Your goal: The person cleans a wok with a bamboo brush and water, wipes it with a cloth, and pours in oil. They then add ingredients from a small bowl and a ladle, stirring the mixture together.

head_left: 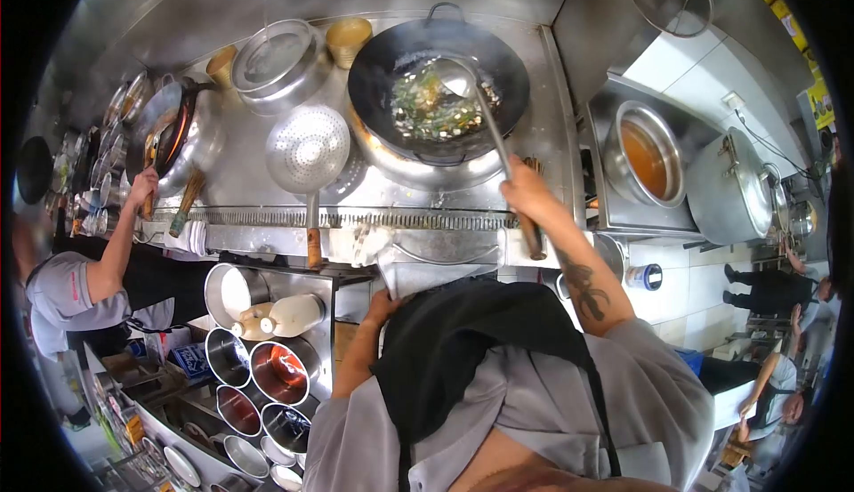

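My right hand (527, 193) is closed around the handle of a long metal ladle (491, 123). The ladle's bowl rests in a black wok (369, 92), among chopped greens and pale bits (436, 111) that steam a little. Low in front of my body, my left hand (381, 307) is closed at the corner of a whitish cloth (427, 280) at the counter's front edge; its fingers are partly hidden. Left of the wok lies a perforated strainer (308, 147), its wooden handle pointing toward me.
A lidded pot (277, 60) stands behind the strainer. Right are a pot of brown liquid (642, 156) and a large stockpot (725, 185). Metal containers of sauce (283, 372) and two jugs (294, 316) sit lower left. Another person (98, 278) works at the left; more people (783, 394) are far right.
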The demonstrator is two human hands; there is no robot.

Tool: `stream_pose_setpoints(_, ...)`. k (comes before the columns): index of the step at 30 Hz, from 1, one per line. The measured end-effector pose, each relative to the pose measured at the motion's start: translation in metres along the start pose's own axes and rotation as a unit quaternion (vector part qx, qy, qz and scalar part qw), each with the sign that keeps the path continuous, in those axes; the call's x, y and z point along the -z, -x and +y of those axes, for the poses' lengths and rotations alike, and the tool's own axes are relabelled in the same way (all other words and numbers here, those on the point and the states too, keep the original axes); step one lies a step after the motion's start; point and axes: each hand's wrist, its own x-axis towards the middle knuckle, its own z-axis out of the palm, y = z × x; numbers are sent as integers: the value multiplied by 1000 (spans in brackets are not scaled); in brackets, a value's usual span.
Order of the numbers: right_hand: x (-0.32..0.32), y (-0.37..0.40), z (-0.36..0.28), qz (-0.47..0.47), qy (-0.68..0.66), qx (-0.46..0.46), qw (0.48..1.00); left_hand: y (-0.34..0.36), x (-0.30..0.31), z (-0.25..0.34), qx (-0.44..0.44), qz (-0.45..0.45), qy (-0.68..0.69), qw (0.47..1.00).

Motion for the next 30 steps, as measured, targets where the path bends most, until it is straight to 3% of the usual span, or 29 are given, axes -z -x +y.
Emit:
stream_pose_setpoints(2,-22,-8,1,-11,-41,3,999,-8,-7,-24,21,-51,-64,996)
stream_pose_setpoints(3,-10,7,-31,-49,-175,-69,981,-6,-5,-21,21,-41,-122,991)
stream_pose_setpoints(6,14,6,-22,-128,-341,-178,914,4,2,-3,25,-21,-246,969)
stream_pose_setpoints(7,27,11,-19,-141,-405,-163,888,8,3,-2,27,-19,-255,966)
stream_pose_setpoints(10,39,13,1,-94,-244,-85,961,16,1,-1,18,9,-254,967)
stream_pose_setpoints(12,39,15,13,-13,-134,-12,991,24,-3,-5,-4,43,-258,965)
stream_pose_setpoints(14,35,13,23,85,32,57,994,27,-7,-10,-39,82,-272,958)
stream_pose_setpoints(17,12,7,48,183,190,86,961,38,-7,9,7,98,-198,975)
stream_pose_setpoints(19,11,17,29,53,-21,-23,998,40,-8,11,17,111,-147,983)
stream_pose_setpoints(20,11,20,22,-14,-126,-78,989,41,-9,10,21,117,-121,986)
stream_pose_setpoints(23,25,13,-1,-100,-318,-146,932,38,-13,0,30,111,-118,986)
stream_pose_setpoints(25,34,-1,-7,-113,-432,-166,879,37,-10,-7,10,47,-137,989)
stream_pose_setpoints(28,43,-17,-8,-106,-306,-96,941,44,-5,-1,8,26,-141,990)
stream_pose_setpoints(29,30,-26,8,-69,-237,-80,966,45,-2,5,10,32,-138,990)
stream_pose_setpoints(30,18,-32,21,9,-109,5,994,44,-2,4,20,39,-136,990)
